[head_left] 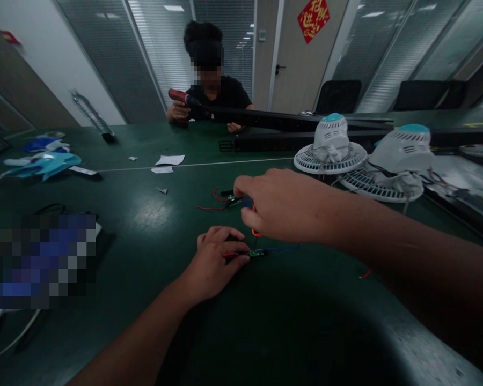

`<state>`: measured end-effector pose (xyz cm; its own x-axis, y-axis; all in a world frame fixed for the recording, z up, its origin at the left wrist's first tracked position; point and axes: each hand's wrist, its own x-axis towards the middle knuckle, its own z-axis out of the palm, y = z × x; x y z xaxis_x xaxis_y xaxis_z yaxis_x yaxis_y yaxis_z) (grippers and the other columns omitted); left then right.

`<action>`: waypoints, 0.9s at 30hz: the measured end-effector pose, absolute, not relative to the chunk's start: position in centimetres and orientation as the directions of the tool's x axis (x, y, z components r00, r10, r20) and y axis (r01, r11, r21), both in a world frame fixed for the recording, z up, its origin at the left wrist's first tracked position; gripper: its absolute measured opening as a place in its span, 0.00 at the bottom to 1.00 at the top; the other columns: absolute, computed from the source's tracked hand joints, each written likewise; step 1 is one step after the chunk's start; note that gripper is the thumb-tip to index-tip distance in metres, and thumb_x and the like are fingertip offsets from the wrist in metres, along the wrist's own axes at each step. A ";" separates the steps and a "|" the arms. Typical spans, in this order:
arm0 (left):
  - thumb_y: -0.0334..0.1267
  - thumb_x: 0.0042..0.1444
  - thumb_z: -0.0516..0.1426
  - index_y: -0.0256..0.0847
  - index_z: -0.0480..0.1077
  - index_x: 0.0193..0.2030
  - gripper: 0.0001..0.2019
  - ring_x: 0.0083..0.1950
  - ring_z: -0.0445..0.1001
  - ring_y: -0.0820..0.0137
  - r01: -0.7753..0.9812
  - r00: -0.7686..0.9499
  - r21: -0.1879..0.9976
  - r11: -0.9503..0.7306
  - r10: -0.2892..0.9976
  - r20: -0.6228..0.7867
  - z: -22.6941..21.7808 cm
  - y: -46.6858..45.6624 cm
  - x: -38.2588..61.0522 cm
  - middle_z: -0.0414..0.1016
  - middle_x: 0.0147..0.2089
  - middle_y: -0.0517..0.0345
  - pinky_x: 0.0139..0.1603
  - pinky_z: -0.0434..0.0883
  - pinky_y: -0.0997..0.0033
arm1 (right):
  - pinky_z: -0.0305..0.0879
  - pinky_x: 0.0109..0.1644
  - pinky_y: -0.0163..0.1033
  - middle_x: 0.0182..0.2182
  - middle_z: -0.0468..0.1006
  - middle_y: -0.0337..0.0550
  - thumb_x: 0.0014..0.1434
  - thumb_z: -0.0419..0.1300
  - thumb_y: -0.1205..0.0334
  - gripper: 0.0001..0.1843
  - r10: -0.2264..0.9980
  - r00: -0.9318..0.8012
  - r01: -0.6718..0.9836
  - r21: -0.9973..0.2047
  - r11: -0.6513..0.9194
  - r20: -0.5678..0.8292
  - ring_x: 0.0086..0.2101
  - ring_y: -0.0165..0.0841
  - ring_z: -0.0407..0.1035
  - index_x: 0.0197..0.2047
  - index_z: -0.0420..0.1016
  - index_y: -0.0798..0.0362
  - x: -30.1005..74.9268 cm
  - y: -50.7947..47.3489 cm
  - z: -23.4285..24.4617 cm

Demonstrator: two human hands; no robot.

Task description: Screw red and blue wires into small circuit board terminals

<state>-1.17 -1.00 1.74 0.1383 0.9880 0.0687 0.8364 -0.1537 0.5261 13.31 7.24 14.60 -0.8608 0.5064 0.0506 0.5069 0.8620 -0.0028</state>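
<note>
My left hand [214, 261] rests on the table, its thumb and fingers pinching one end of a small green circuit board [258, 253]. Red wire runs under those fingers, and a blue wire [284, 249] trails off the board's right end. Above it, my right hand [282, 203] is closed on a small screwdriver [257, 233] with an orange handle. Its thin shaft points straight down at the board; whether the tip touches is too small to tell. Just beyond, partly behind my right hand, lie more small circuit boards [234, 201] with red and blue wires.
Two white fans [330, 145] with teal tops stand at right, near long black rails [273, 142]. Across the table [145, 289], a person [221, 96] holds a red power drill [181, 97]. Blue gloves [50, 163], paper scraps [169, 160] and a blurred-out device [40, 262] lie left.
</note>
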 end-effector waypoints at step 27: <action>0.39 0.56 0.58 0.49 0.77 0.40 0.08 0.55 0.65 0.55 0.835 0.135 0.528 -0.153 0.988 0.073 2.0 -1.1 -1.1 0.73 0.51 0.57 0.53 0.61 0.48 | 0.61 0.28 0.39 0.36 0.80 0.52 0.54 0.59 0.62 0.25 0.479 -0.876 0.471 -0.111 0.875 0.057 0.32 0.42 0.74 0.55 0.68 0.60 13.5 7.3 14.8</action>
<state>-1.12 -1.05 2.02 0.1354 0.9881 0.0726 0.8353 -0.1532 0.5280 13.50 7.26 14.84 -0.8761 0.4787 0.0571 0.4710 0.8751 -0.1111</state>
